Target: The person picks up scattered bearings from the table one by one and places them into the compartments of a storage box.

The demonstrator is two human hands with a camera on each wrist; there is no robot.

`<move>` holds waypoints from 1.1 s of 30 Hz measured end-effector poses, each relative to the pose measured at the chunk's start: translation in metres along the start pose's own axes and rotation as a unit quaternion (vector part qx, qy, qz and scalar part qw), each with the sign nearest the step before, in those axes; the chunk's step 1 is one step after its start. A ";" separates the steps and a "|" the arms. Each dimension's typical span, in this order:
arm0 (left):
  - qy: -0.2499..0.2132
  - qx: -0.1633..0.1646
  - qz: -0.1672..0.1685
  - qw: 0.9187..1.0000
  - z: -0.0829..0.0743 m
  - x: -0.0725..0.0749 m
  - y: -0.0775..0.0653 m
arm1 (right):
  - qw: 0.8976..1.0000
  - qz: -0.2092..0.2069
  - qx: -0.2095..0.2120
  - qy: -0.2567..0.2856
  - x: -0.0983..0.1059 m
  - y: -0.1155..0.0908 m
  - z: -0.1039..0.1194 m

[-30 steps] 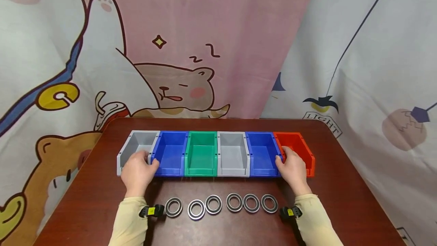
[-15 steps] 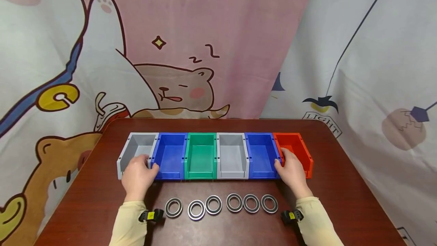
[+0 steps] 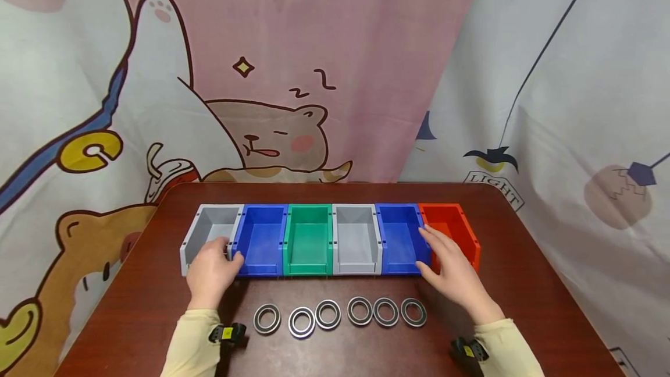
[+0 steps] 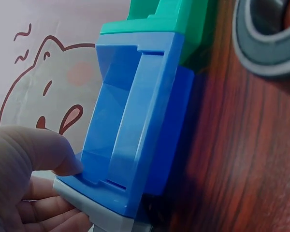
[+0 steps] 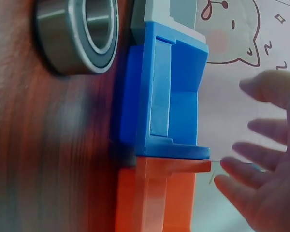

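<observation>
A row of joined open-front storage bins stands across the table: a grey bin (image 3: 220, 220), a blue bin (image 3: 260, 240), a green bin (image 3: 309, 240), another grey bin (image 3: 357, 240), another blue bin (image 3: 400, 240) and a red bin (image 3: 455, 220). My left hand (image 3: 211, 272) pinches the wall shared by the leftmost grey and blue bins, its thumb (image 4: 63, 157) on the blue side. Fingers spread, my right hand (image 3: 455, 275) hovers before the right blue and red bins; the right wrist view shows a gap between its fingertips (image 5: 227, 164) and the bins.
Several ring-shaped ball bearings (image 3: 258, 320) lie in an uneven line on the table (image 3: 335, 354) in front of the bins. One bearing (image 5: 58, 38) looms large in the right wrist view. Behind the table hangs a cartoon-printed curtain (image 3: 377, 74).
Between the first two frames the bin row shifts slightly toward me, both hands on it. Since then my right hand has let go of the blue-red wall and drawn back; the left stays.
</observation>
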State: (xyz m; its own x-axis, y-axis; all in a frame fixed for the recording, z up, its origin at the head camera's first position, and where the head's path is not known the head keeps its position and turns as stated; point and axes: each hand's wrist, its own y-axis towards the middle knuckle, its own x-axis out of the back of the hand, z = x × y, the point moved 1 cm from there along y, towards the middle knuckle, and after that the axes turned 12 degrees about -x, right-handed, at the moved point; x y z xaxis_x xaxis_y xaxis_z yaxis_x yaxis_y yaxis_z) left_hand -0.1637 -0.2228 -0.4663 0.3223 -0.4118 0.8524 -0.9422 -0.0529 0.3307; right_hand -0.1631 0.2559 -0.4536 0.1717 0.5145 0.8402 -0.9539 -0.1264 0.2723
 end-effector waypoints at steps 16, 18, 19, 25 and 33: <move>0.005 -0.020 0.015 1.000 0.000 0.002 0.001 | 0.989 0.039 0.137 -0.039 -0.004 -0.043 0.007; 0.003 -0.026 0.009 1.000 -0.001 0.002 0.003 | 0.987 0.048 0.147 -0.037 -0.006 -0.047 0.008; 0.003 -0.031 0.006 1.000 -0.001 0.002 0.004 | 0.987 0.054 0.148 -0.036 -0.007 -0.049 0.008; 0.006 -0.041 0.017 0.999 -0.005 0.003 0.016 | 0.985 0.078 0.145 -0.049 -0.013 -0.056 0.010; 0.023 -0.047 0.055 0.997 -0.008 0.002 0.028 | 0.984 0.121 0.113 -0.071 -0.020 -0.061 0.012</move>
State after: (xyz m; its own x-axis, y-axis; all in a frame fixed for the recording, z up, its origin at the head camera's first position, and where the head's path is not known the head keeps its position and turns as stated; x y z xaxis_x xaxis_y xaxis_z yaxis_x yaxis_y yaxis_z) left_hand -0.1887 -0.2179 -0.4525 0.2238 -0.3675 0.9027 -0.9601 0.0763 0.2691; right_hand -0.1055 0.2433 -0.4812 -0.0048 0.3239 0.9461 -0.8951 -0.4231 0.1403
